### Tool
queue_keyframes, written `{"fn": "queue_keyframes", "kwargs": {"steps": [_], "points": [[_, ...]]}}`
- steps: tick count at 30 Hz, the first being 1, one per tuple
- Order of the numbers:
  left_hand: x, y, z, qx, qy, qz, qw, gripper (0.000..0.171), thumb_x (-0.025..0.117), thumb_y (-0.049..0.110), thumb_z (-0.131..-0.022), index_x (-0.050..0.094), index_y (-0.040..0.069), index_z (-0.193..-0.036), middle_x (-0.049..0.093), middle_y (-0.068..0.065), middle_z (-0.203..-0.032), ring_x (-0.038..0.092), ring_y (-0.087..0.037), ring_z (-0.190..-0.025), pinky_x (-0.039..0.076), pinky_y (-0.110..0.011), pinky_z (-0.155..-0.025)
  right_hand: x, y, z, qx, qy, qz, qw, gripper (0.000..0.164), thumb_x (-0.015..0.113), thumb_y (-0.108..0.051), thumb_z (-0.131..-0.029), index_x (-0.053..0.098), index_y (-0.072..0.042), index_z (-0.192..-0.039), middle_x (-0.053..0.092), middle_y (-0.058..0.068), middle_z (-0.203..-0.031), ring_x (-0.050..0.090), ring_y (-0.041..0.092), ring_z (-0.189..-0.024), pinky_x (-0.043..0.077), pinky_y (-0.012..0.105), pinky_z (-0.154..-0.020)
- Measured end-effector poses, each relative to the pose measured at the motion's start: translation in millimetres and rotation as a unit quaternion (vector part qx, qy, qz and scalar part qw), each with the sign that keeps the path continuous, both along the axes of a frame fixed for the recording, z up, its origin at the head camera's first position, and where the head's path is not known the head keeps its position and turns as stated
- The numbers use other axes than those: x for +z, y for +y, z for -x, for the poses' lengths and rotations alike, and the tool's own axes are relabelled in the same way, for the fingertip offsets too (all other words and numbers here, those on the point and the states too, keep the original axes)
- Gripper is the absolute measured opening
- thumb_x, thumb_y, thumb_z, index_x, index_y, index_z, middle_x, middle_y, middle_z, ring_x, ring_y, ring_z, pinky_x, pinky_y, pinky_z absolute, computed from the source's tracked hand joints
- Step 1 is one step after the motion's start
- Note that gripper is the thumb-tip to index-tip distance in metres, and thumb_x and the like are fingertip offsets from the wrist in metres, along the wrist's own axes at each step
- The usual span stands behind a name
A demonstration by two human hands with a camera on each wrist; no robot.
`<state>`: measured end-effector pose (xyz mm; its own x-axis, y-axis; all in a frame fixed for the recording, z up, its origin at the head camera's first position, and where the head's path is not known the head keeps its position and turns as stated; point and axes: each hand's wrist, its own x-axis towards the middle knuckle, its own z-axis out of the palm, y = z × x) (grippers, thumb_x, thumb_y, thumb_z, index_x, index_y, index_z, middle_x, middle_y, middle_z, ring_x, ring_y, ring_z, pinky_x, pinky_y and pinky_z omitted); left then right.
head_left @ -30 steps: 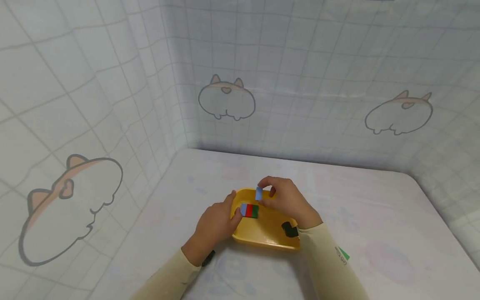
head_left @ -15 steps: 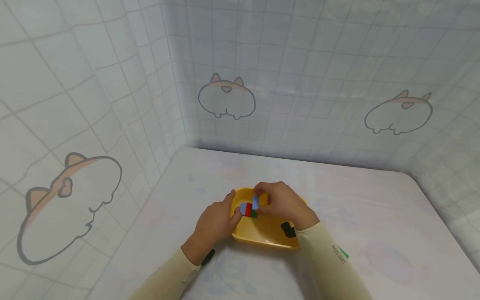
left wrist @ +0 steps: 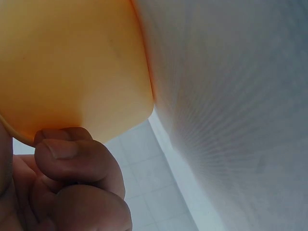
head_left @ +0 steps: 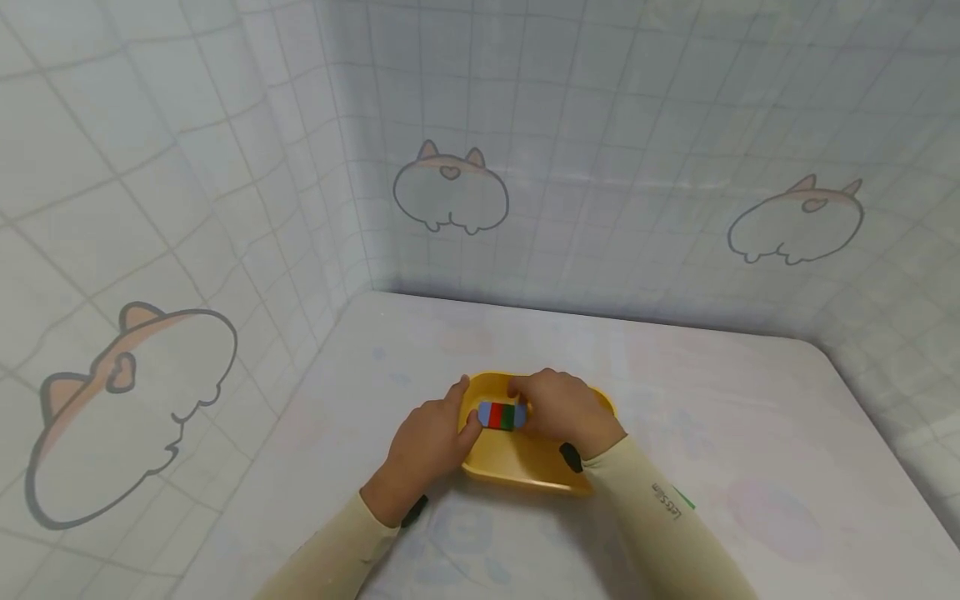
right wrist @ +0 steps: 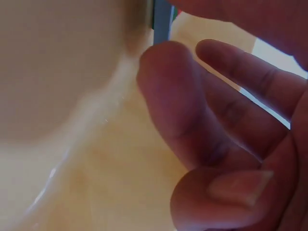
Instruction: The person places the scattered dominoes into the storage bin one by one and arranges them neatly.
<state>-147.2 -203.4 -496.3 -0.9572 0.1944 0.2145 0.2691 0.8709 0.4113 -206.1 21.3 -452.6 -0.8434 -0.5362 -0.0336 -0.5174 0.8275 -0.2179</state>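
A yellow tray (head_left: pixel 517 472) lies on the table, and a short row of coloured blocks lies in it. From left to right I see a blue block (head_left: pixel 484 413), a red block (head_left: pixel 496 415), a green block (head_left: pixel 507 417) and another blue block (head_left: pixel 520 416). My right hand (head_left: pixel 564 408) pinches that right-hand blue block against the end of the row; its edge (right wrist: pixel 162 21) shows at the fingertips in the right wrist view. At the tray's left side, my left hand (head_left: pixel 429 442) grips the wall, thumb inside, beside the left blue block. Its other fingers curl against the outer wall (left wrist: pixel 72 72).
A pale patterned cloth covers the table (head_left: pixel 750 433). Walls hung with grid-patterned sheeting (head_left: pixel 615 167) enclose its back and sides. A thin green piece (head_left: pixel 684 497) shows beside the right sleeve (head_left: pixel 660 508), partly hidden. Dark objects sit by both wrists.
My right hand has carried the blue block down and set it against the green end of the row. My left hand keeps its grip on the tray.
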Motion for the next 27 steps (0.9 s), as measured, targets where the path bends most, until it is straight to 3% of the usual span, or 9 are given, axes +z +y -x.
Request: {"fn": "queue_keyframes", "kwargs": {"steps": [9,27], "points": [[0.2,0.7,1.9,0.0,0.011,-0.004,0.9999,0.064,0.061,0.036,-0.102,0.049,0.001,-0.155,0.044,0.002,-0.058,0.042,-0.017,-0.049,0.039,-0.033,-0.048,-5.1,-1.4,3.7,-0.007,-0.024,-0.018,1.0,0.039,0.092,-0.025,-0.08,0.076,-0.021,-0.116,0.07,-0.009,-0.09,0.059,0.016,-0.076,0.052,0.036,-0.071],[1.1,3.2,3.9,0.003,0.004,-0.004,1.0,0.064,0.062,0.036,-0.103,0.049,0.001,-0.155,0.043,0.001,-0.057,0.041,-0.017,-0.047,0.038,-0.033,-0.047,-8.7,-1.5,7.2,-0.002,-0.015,-0.013,1.0,0.039,0.091,-0.026,-0.081,0.075,-0.021,-0.117,0.068,-0.01,-0.09,0.059,0.016,-0.076,0.052,0.035,-0.071]]}}
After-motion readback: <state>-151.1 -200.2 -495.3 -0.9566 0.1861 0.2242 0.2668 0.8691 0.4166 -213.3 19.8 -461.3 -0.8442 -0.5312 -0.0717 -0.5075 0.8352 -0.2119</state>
